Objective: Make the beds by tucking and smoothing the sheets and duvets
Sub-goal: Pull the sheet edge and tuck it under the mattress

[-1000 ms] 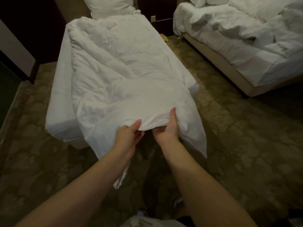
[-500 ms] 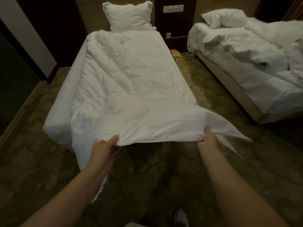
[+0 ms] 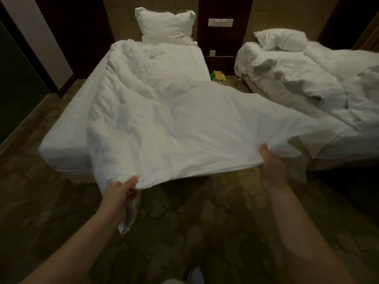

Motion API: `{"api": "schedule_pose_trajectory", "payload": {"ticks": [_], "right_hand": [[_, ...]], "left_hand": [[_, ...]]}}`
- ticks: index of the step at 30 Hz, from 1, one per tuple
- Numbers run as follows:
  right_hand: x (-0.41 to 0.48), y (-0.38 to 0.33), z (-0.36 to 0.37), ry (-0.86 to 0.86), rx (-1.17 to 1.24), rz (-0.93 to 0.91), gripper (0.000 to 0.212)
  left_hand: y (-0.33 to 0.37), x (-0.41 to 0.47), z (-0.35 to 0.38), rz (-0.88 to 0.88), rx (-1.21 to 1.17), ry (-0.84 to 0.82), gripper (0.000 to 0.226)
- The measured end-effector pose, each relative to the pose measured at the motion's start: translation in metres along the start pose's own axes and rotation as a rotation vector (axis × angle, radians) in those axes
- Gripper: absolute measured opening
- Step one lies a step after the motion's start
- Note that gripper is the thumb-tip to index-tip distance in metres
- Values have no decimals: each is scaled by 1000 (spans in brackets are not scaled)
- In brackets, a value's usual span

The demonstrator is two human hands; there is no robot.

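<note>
A rumpled white duvet (image 3: 164, 119) lies along the narrow left bed (image 3: 63, 140), whose fitted sheet shows on its left side. The duvet's foot edge is lifted off the mattress and stretched wide over the floor. My left hand (image 3: 123, 191) grips that edge near its left corner, and a loose corner hangs below the hand. My right hand (image 3: 270, 167) grips the same edge far to the right, thumb on top. A white pillow (image 3: 166, 27) stands upright at the head of this bed.
A second bed (image 3: 338, 140) with a crumpled duvet (image 3: 307, 83) and a pillow (image 3: 281, 38) stands to the right. Between the beds are a dark nightstand (image 3: 221, 60) and small yellow-green items (image 3: 218, 75) on the patterned carpet (image 3: 184, 222). A dark wall panel runs along the left.
My hands, close together on the duvet's foot edge a second ago, have moved far apart, spreading the edge wide. The duvet's right part has lifted and fanned towards the second bed.
</note>
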State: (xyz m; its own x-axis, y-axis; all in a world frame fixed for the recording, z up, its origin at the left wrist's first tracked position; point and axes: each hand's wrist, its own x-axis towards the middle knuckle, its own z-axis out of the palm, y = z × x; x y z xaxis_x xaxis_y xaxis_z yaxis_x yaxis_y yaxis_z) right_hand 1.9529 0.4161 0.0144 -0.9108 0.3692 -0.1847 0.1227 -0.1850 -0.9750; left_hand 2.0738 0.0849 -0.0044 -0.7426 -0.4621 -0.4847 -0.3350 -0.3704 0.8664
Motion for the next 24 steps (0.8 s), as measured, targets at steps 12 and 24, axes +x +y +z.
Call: {"api": "schedule_pose_trajectory", "payload": {"ticks": [12,24], "right_hand": [[-61,133,-72,84,-543,306,68],[99,44,-74,-306,-1319,-250,56]], "left_hand": [[-76,4,-4,-38,940,-68,48],[-40,10,189,279,1039,14,45]]}}
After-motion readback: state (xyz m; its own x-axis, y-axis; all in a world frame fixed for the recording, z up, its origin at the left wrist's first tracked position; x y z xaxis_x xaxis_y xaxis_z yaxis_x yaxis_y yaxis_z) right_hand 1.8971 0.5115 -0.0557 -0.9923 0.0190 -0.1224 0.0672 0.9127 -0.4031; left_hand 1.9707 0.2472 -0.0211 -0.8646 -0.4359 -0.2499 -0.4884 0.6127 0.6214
